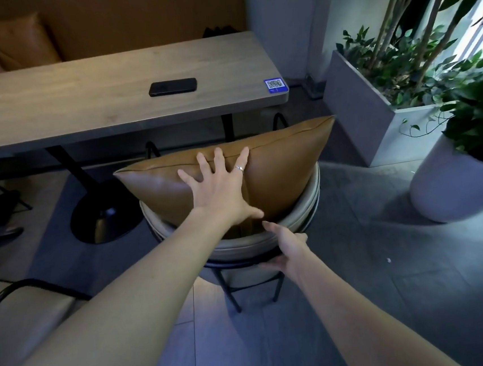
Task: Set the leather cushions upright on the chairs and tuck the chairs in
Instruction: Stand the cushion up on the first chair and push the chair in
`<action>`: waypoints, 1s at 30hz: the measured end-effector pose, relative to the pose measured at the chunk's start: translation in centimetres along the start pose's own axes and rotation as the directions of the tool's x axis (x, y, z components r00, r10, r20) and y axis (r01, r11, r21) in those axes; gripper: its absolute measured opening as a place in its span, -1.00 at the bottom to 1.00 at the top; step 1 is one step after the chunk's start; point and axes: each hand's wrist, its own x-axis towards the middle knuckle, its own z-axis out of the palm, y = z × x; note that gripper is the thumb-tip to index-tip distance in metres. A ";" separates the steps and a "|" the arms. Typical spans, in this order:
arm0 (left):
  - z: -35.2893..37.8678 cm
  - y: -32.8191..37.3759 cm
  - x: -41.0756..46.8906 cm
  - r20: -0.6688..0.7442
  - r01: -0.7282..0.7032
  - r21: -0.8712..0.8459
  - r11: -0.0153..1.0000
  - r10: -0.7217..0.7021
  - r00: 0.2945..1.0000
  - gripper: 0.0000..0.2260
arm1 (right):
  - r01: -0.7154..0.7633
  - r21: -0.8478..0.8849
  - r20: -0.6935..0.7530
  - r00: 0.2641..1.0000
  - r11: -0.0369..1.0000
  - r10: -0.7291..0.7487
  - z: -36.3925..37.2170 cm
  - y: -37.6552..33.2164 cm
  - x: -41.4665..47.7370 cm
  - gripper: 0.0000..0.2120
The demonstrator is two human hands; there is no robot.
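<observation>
A tan leather cushion (pixel 285 161) stands upright on a grey round-backed chair (pixel 240 246), leaning against the curved backrest. My left hand (pixel 220 185) lies flat on the cushion's near face with fingers spread, a ring on one finger. My right hand (pixel 284 245) rests on the outer rim of the chair's backrest, thumb over the top edge and fingers below it. The chair stands a short way back from the wooden table (pixel 93 96), with its black metal legs on the floor.
A black phone (pixel 172 87) and a blue QR sticker (pixel 275 85) are on the table. The table's black pedestal base (pixel 102 217) is at left. A grey planter box (pixel 375 116) and a round white pot (pixel 453 189) stand right. Another chair's arm (pixel 32 288) is at lower left.
</observation>
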 end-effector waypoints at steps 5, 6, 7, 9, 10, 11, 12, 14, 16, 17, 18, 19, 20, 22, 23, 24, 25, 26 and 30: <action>1.3 -0.9 1.8 -0.112 0.009 0.067 0.998 -0.001 0.994 0.04 | -0.001 0.063 0.031 1.000 0.998 -0.001 1.3 -0.9 0.4 0.13; 1.4 -1.2 2.3 -0.117 0.011 0.078 0.997 -0.002 0.993 0.02 | -0.007 0.079 0.040 0.999 0.997 0.003 1.7 -0.9 0.6 0.13; 1.4 -1.6 2.8 -0.117 0.014 0.088 0.996 -0.004 0.993 0.01 | -0.016 0.093 0.048 0.999 0.996 0.011 2.0 -0.9 0.8 0.13; 1.5 -2.2 3.8 -0.120 0.016 0.095 0.995 -0.005 0.993 -0.01 | -0.038 0.105 0.062 0.998 0.994 0.032 2.7 -0.7 1.1 0.12; 1.5 -2.4 4.2 -0.121 0.018 0.096 0.995 -0.006 0.993 -0.01 | -0.043 0.103 0.066 0.997 0.994 0.036 3.0 -0.6 1.3 0.12; 1.5 -2.6 4.6 -0.121 0.019 0.098 0.995 -0.007 0.993 -0.01 | -0.045 0.101 0.074 0.997 0.994 0.038 3.2 -0.5 1.6 0.12; 1.4 -2.7 4.9 -0.121 0.021 0.100 0.995 -0.009 0.993 -0.01 | -0.052 0.094 0.084 0.996 0.994 0.044 3.3 -0.4 1.8 0.12; 1.2 -2.6 5.3 -0.118 0.028 0.109 0.994 -0.015 0.993 0.00 | -0.073 0.038 0.106 0.992 0.997 0.068 3.0 -0.5 2.2 0.13; 1.1 -2.5 4.9 -0.109 0.039 0.119 0.992 -0.026 0.994 0.02 | -0.085 -0.060 0.132 0.987 0.995 0.092 2.3 -1.0 2.8 0.11; 1.1 -2.5 4.5 -0.103 0.043 0.112 0.993 -0.031 0.994 0.03 | -0.097 -0.103 0.154 0.982 0.990 0.112 1.8 -1.5 3.1 0.09; 1.1 -2.6 4.0 -0.097 0.045 0.098 0.994 -0.035 0.995 0.05 | -0.115 -0.151 0.177 0.974 0.982 0.141 1.1 -2.1 3.3 0.09; 1.0 -2.6 3.5 -0.094 0.043 0.077 0.996 -0.036 0.995 0.05 | -0.131 -0.208 0.201 0.964 0.969 0.174 0.4 -2.8 3.5 0.11; 1.0 -2.7 2.9 -0.103 0.034 0.057 0.998 -0.028 0.994 0.03 | -0.138 -0.276 0.218 0.955 0.951 0.201 -0.3 -3.6 3.6 0.10; 0.7 -3.2 1.6 -0.166 0.009 -0.026 1.000 -0.013 0.986 -0.07 | -0.111 -0.394 0.218 0.953 0.912 0.210 -1.6 -5.2 3.9 0.05; 0.5 -3.7 0.9 -0.226 0.013 -0.105 0.994 -0.036 0.974 -0.13 | -0.089 -0.430 0.204 0.960 0.898 0.193 -2.2 -6.0 4.0 0.06; 0.4 -4.2 0.2 -0.293 0.044 -0.200 0.979 -0.102 0.951 -0.17 | -0.054 -0.463 0.176 0.973 0.885 0.152 -2.5 -7.0 4.2 0.08; 0.5 -4.8 -0.6 -0.350 0.110 -0.307 0.945 -0.220 0.911 -0.22 | -0.012 -0.489 0.139 0.986 0.872 0.092 -2.8 -7.8 4.5 0.11; 0.7 -5.6 -1.4 -0.384 0.202 -0.417 0.886 -0.374 0.844 -0.28 | 0.031 -0.508 0.107 0.994 0.861 0.028 -3.0 -8.8 4.7 0.14; 3.3 -9.5 -3.2 -0.188 0.515 -0.731 0.448 -0.858 0.479 -0.49 | 0.143 -0.543 0.086 0.990 0.827 -0.114 -3.1 -11.8 5.1 0.08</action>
